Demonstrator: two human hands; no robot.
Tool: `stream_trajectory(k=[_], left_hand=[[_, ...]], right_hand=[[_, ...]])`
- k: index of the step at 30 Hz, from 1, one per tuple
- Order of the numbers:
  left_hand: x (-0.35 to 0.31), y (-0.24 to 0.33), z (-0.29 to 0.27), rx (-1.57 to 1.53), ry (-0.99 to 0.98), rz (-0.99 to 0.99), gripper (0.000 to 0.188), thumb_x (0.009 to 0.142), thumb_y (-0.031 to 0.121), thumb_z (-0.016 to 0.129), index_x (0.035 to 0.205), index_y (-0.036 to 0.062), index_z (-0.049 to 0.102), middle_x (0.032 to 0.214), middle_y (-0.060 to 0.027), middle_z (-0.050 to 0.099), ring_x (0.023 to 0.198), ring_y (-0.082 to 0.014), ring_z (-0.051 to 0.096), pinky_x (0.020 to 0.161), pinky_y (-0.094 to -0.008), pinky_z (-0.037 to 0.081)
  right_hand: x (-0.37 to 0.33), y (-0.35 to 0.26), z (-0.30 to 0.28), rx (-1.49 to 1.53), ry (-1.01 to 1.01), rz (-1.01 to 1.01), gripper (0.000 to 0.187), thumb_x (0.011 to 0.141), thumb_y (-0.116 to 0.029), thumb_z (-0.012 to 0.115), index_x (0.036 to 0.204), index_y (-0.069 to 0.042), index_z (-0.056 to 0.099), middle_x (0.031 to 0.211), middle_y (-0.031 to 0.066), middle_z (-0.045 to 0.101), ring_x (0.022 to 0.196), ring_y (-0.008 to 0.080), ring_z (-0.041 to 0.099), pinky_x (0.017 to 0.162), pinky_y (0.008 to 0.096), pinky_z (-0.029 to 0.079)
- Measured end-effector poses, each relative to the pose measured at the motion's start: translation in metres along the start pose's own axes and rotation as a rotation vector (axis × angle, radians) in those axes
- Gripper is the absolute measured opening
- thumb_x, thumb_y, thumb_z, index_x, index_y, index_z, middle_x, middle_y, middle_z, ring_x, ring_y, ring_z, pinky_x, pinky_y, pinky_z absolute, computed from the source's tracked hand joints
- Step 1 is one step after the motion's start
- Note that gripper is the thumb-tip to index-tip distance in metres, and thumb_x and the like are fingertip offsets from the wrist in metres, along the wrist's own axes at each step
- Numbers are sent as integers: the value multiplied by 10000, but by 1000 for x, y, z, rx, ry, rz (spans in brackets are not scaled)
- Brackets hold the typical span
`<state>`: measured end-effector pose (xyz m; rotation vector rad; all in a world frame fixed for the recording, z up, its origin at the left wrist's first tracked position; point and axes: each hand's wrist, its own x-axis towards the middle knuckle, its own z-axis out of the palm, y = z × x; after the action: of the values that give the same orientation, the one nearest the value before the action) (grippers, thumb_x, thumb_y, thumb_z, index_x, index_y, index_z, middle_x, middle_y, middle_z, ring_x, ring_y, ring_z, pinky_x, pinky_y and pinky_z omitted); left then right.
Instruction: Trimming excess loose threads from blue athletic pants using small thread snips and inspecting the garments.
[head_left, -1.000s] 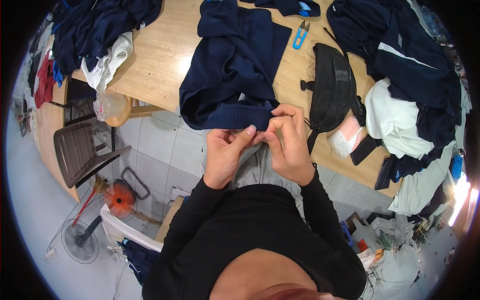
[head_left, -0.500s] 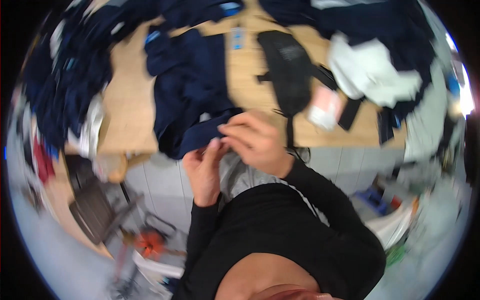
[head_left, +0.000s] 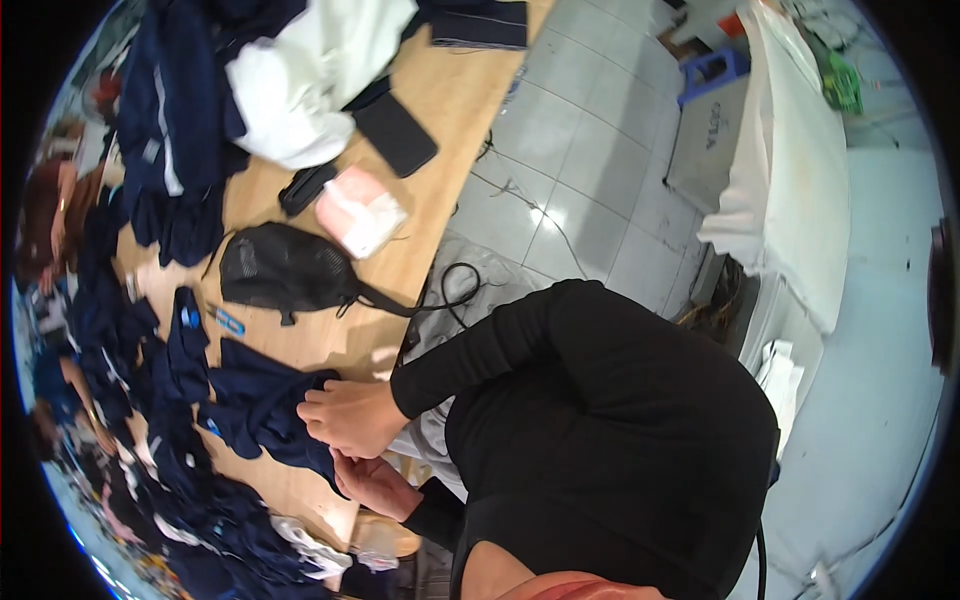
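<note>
In the head view, we pinch the navy garment [head_left: 265, 405] between narrowed fingers of our right hand [head_left: 350, 415] and left hand [head_left: 375, 485] at the near edge of the table [head_left: 295, 345], which also carries a black bag [head_left: 285, 268].

The rumpled navy garment [head_left: 262, 402] was matt cloth, the light-brown tabletop [head_left: 460, 120] looked like smooth wood, the elongated black pouch [head_left: 285, 265] was matt fabric, and the pale grey floor tiles [head_left: 570, 140] were pretty glossy.
</note>
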<state>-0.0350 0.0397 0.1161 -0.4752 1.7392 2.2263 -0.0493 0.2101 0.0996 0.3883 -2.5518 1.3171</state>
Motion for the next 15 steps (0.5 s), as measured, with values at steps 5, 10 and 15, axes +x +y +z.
stream_trajectory(k=[5,10,15], left_hand=[[-10,9,19,344,50,46,389,1127,233,662,1255,-133,698,1206,-166,753,1099,-233,737,947,-333,599],[-20,3,27,434,22,233,323,1126,231,665,1142,-91,665,1167,-158,721,1075,-235,721,953,-352,598],[-25,-4,32,242,129,343,162,1122,146,646,1100,-9,608,1128,-134,693,1022,-230,701,989,-364,574]], right_hand=[[3,0,-18,29,10,82,355,782,-273,758,974,25,748,1139,154,637,1096,320,612,871,463,558],[6,0,-19,14,-23,105,307,826,-254,709,976,12,731,1138,134,609,1079,295,586,818,434,532],[7,-6,-14,72,-81,121,334,807,-266,719,970,25,735,1127,141,616,1086,304,595,841,438,545]])
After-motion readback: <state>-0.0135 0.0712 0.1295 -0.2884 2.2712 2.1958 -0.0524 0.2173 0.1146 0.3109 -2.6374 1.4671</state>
